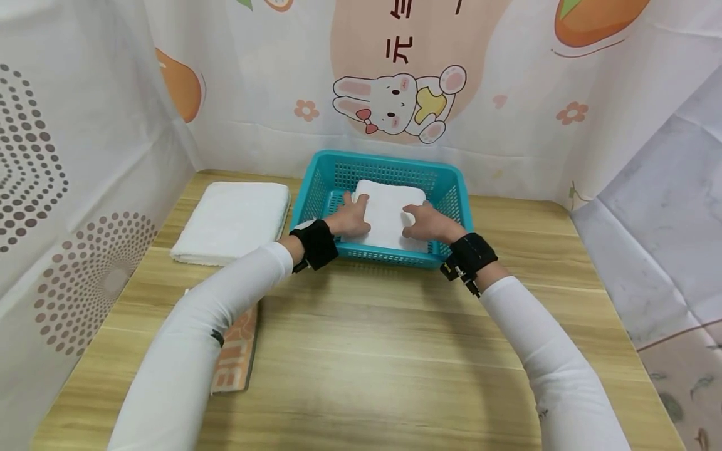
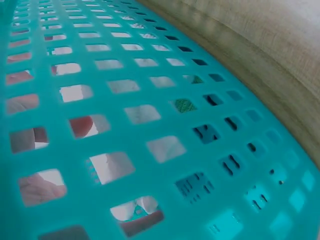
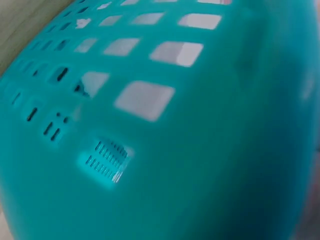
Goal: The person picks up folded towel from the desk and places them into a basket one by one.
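Observation:
A folded white towel point(image 1: 389, 210) lies inside a teal plastic basket point(image 1: 389, 253) at the back middle of the table. At the towel's left edge, my left hand point(image 1: 351, 217) touches it with fingers spread. My right hand point(image 1: 429, 223) is over the right edge, thumb and fingers apart and slightly bent. Neither hand visibly pinches the cloth. In the left wrist view the perforated basket wall point(image 2: 200, 160) fills most of the picture, with bits of fingers and white cloth behind its holes. The basket wall point(image 3: 210, 125) also covers the right wrist view, hiding the right fingers there.
Left of the basket, another folded white towel point(image 1: 237, 216) lies on the wooden table point(image 1: 361, 338). An orange patterned towel point(image 1: 234, 357) sits nearer, partly under my left sleeve. Printed cloth point(image 1: 271, 81) hangs close behind the basket, with more at both sides.

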`<action>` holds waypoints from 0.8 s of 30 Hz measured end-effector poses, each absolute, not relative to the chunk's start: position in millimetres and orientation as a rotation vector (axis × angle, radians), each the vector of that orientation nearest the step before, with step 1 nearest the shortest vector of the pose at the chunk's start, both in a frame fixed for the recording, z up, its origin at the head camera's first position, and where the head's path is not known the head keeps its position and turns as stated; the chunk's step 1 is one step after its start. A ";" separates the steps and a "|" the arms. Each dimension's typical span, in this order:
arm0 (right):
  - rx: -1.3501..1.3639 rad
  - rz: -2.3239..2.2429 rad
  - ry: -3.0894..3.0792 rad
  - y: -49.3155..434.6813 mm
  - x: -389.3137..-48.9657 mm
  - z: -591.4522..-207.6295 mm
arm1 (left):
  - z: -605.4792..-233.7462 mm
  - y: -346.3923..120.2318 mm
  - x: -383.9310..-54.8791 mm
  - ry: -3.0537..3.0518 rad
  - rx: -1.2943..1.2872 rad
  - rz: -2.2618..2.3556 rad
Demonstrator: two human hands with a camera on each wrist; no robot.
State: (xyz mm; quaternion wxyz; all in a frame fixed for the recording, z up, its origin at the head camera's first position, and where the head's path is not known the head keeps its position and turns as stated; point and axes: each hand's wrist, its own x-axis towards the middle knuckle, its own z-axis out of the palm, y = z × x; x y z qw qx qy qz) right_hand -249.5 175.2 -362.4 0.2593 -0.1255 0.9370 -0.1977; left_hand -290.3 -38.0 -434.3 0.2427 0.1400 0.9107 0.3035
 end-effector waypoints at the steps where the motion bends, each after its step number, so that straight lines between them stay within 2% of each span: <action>1: -0.339 -0.534 2.543 175.1 -249.4 -362.3 | -418.0 -35.7 -279.9 2.489 0.371 0.806; 4: -0.353 -0.534 2.554 175.2 -248.9 -362.5 | -428.5 -35.2 -286.7 2.505 0.404 0.763; 8: -0.373 -0.542 2.558 176.0 -246.8 -361.6 | -469.8 -39.1 -311.3 2.512 0.477 0.773; 11: -0.371 -0.552 2.558 176.9 -244.8 -359.6 | -450.7 -37.8 -297.9 2.489 0.467 0.770; 16: -0.395 -0.580 2.555 177.0 -242.1 -356.2 | -393.6 -35.4 -258.5 2.469 0.448 0.763; 24: -0.492 -0.570 2.579 172.6 -233.4 -353.4 | -376.5 -37.0 -243.4 2.482 0.497 0.757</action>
